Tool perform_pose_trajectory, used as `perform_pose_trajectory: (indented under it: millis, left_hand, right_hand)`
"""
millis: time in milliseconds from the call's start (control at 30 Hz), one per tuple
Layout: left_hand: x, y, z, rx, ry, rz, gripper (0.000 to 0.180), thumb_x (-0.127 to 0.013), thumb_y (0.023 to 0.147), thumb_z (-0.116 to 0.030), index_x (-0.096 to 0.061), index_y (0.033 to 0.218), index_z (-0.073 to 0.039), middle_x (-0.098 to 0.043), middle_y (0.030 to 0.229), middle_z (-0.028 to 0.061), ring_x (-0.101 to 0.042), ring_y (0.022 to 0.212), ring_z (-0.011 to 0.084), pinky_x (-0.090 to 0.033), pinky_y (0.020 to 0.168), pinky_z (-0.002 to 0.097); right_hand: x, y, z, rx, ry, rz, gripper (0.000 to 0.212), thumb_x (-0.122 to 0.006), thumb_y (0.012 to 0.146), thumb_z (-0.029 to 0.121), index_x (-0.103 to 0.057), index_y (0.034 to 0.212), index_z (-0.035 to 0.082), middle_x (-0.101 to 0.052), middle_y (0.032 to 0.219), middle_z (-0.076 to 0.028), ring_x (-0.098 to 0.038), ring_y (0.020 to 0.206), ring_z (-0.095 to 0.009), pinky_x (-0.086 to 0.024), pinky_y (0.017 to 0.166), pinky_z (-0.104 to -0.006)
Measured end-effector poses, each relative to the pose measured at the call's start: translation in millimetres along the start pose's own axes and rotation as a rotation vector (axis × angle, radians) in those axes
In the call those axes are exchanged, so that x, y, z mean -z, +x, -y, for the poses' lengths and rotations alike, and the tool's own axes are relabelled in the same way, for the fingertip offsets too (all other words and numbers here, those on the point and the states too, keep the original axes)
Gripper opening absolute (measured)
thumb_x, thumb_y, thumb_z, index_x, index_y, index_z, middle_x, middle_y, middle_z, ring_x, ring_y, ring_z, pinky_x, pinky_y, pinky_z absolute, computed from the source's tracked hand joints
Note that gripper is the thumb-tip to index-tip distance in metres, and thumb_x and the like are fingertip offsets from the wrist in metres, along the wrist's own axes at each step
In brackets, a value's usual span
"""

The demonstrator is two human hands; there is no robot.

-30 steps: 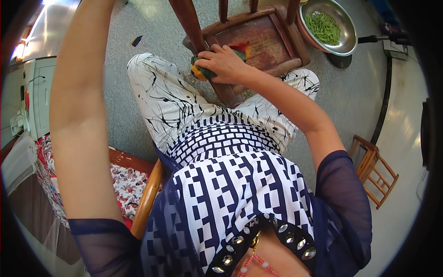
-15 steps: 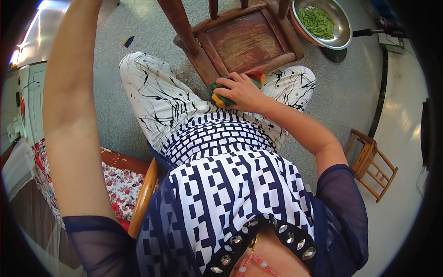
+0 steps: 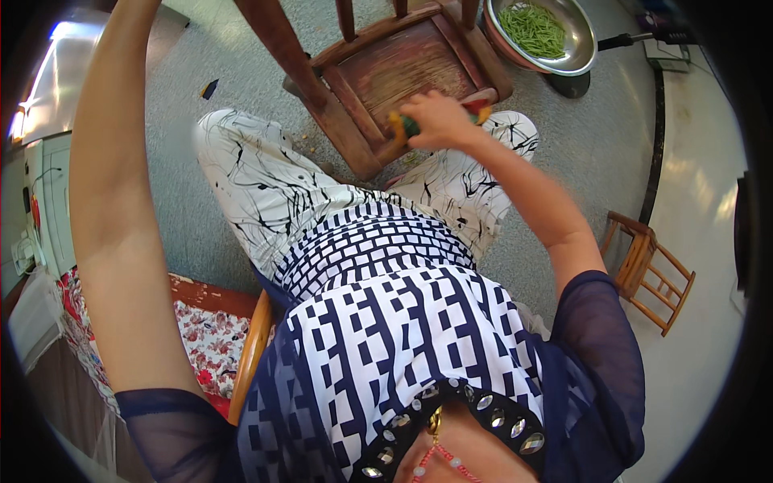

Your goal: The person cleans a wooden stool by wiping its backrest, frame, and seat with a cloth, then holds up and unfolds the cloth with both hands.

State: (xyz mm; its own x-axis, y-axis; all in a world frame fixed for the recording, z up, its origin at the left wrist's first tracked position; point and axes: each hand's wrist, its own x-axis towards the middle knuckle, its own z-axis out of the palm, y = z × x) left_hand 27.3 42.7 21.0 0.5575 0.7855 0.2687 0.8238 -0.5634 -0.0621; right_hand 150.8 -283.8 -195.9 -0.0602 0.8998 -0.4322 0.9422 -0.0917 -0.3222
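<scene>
Between and beyond my knees stands a worn reddish-brown wooden chair [image 3: 403,68], its back posts rising toward the top edge. My right hand [image 3: 439,121], slightly blurred, is closed over a bunched cloth [image 3: 409,127] of green, yellow and red. Hand and cloth are at the near edge of the chair seat; whether the cloth presses on the wood is hard to tell. On the left, my left arm [image 3: 113,201] stretches far forward past the top edge, so its hand is out of the picture.
A metal bowl [image 3: 586,50] with cut green beans [image 3: 531,30] stands beyond the chair on the right. A small wooden chair [image 3: 636,262] is farther right by the wall. At my left are a wooden armrest [image 3: 251,354] and a floral cushion [image 3: 211,326]. A dark scrap [image 3: 209,88] lies on the floor.
My right hand has moved forward with the cloth, from above my lap to the near edge of the chair seat. The whole view has shifted slightly. My left arm stays stretched forward.
</scene>
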Motion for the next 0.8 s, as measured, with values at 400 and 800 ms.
perform_pose_trajectory:
  millis: [400,800]
  left_hand:
    - [-12,25,21,-0.025,-0.012,0.127,0.079,-0.027,0.077,-0.080,-0.063,0.103,-0.015,-0.064,0.100,0.0197,-0.057,0.100,0.0407,-0.045,0.084,0.0451]
    - [-18,20,26,-0.056,0.036,-0.059,0.082,-0.022,0.074,-0.085,-0.066,0.091,-0.017,-0.068,0.085,0.0145,-0.065,0.086,0.0353,-0.051,0.069,0.0455]
  right_hand:
    - [5,-6,-11,-0.086,0.124,-0.029,0.047,-0.062,0.065,0.035,-0.063,0.108,0.016,-0.061,0.104,-0.011,-0.055,0.102,-0.032,-0.049,0.082,-0.0443]
    - [12,-22,-101,-0.373,0.070,-0.215,0.049,-0.064,0.065,0.035,-0.058,0.109,0.015,-0.059,0.105,-0.009,-0.054,0.100,-0.032,-0.048,0.082,-0.0436]
